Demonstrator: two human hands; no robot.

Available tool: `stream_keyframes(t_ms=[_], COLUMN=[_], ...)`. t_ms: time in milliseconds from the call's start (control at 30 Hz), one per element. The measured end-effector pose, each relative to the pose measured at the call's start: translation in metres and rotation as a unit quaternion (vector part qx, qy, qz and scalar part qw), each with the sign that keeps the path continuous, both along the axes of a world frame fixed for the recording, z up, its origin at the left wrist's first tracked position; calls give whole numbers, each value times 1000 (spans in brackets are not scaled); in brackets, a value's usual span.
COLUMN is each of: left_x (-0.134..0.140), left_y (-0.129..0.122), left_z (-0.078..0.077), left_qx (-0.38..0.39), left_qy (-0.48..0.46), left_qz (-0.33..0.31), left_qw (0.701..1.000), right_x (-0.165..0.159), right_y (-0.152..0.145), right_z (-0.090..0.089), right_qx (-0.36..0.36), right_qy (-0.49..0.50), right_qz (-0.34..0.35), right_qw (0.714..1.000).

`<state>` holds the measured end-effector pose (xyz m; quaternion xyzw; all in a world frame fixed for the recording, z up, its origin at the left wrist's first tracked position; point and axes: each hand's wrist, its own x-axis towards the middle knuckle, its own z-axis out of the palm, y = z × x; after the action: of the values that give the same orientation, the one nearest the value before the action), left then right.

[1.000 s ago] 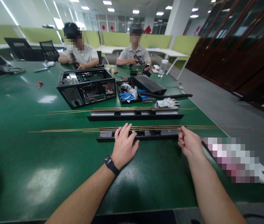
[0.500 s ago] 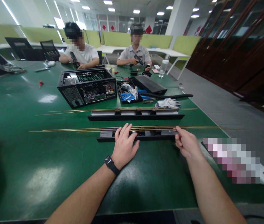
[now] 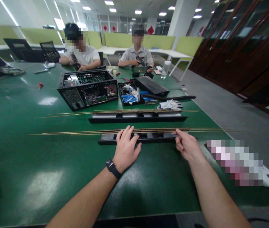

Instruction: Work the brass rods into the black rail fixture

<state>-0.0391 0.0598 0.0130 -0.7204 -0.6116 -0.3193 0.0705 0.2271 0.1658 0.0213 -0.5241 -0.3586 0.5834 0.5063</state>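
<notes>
Rods (image 3: 153, 130) run nine to three o'clock beneath the left hand (image 3: 126, 148), fingers spread, one pinched in the right hand (image 3: 188, 145)!

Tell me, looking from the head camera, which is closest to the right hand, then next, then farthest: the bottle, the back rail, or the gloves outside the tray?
1. Back rail: nearest, ahead and to the left of the right hand.
2. Gloves: just behind the rail's right end.
3. Bottle: farthest, well behind the gloves.
</notes>
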Motion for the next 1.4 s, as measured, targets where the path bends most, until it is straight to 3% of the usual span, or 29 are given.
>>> stream_keyframes(t_ms=[200,467,733,933,1200,1400], left_x=[0,0,0,0,0,0], left_y=[0,-1,0,-1,-1,-1], left_z=[0,1,1,2,2,2], left_qx=[0,-3,-2,-1,-6,-5], left_qy=[-6,-4,-3,-5,-1,-5], left_qz=[0,1,-1,-1,0,0], left_qw=[1000,1000,1000,1000,1000,1000], right_x=[-5,1,-6,0,-6,-2], right_y=[-4,2,-6,0,-6,-2], right_z=[1,-1,3,0,2,2], right_qx=[-6,-4,1,4,-3,-8], right_qy=[-1,9,-7,5,5,14], right_qz=[67,-25,58,-8,75,23], right_qw=[998,1000,998,1000,997,1000])
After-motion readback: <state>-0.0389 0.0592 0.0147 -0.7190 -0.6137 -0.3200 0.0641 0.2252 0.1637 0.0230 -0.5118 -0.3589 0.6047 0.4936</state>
